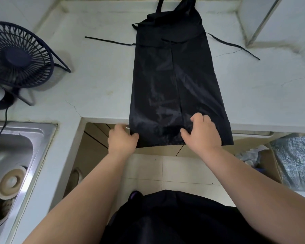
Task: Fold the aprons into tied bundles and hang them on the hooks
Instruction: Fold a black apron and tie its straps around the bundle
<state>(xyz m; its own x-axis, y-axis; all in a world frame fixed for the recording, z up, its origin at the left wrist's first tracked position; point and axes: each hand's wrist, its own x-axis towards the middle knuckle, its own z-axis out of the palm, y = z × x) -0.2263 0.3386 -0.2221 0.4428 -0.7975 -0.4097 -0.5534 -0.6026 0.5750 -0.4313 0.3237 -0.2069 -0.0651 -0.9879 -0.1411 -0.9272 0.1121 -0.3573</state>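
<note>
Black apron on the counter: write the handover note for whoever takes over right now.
Left hand: pinches the near left corner of the hem of the shiny black apron.
Right hand: grips the hem further right.
Apron: flat and lengthwise on the pale counter, hem hanging over the near edge, thin black waist ties spread left and right.
Done: sides appear folded in to a long strip.
Left: fold it up, tie the bundle, hang it. No hooks in view.

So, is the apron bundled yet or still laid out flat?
Laid out, folded lengthwise: the apron lies flat on the counter, ties spread sideways, left hand and right hand holding its hanging hem.
</note>
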